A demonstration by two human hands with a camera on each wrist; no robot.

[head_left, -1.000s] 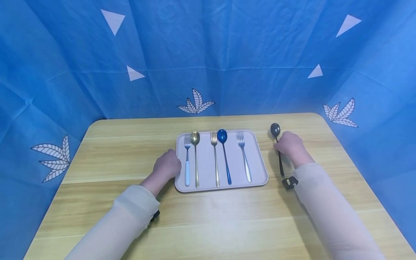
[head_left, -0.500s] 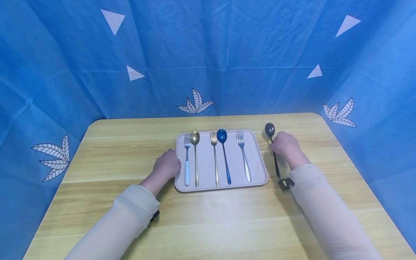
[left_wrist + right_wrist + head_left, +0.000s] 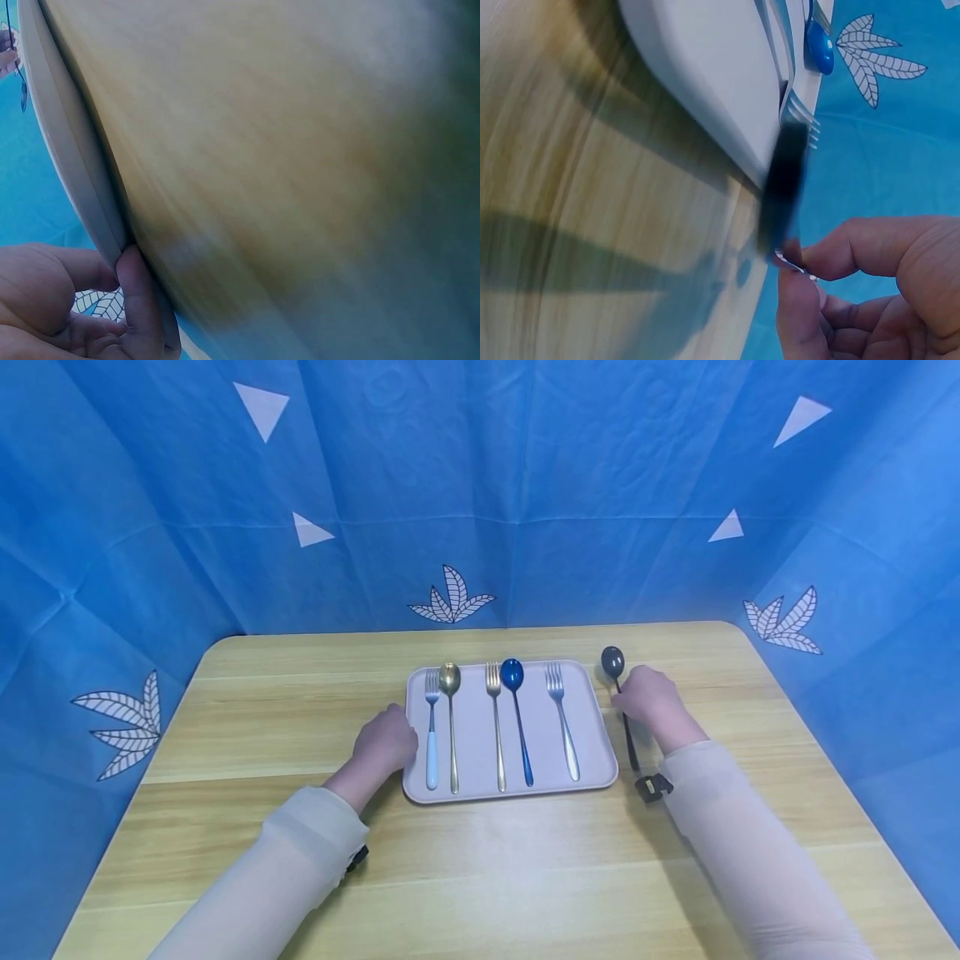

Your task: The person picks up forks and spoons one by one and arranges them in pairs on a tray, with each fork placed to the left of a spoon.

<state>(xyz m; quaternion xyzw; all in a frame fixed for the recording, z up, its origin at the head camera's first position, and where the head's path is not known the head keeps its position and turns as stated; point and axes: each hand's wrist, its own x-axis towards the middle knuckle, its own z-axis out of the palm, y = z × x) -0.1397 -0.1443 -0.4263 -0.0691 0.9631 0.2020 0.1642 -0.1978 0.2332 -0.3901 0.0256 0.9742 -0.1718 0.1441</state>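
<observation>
My left hand [image 3: 384, 742] pinches the left rim of a pale rectangular tray [image 3: 474, 747]; in the left wrist view thumb and forefinger [image 3: 139, 300] grip its edge. On the tray lie a light-blue-handled fork [image 3: 432, 760], a gold spoon [image 3: 450, 678], a gold fork [image 3: 493, 681], a blue spoon [image 3: 512, 674] and a silver fork [image 3: 555, 683]. Just beyond the tray's right edge, my right hand [image 3: 651, 697] pinches a black long-handled spoon [image 3: 612, 662] mid-handle, bowl pointing away. The blurred end of its handle [image 3: 784, 187] fills the middle of the right wrist view.
The wooden table [image 3: 510, 877] reaches to a blue cloth backdrop [image 3: 480, 468] with white triangles and leaf prints, which also hangs at both sides. A small black device [image 3: 652, 787] is strapped at the right wrist.
My right hand has moved left with the black spoon, bringing it closer to the tray's right edge. The left hand, tray and cutlery on it have stayed put.
</observation>
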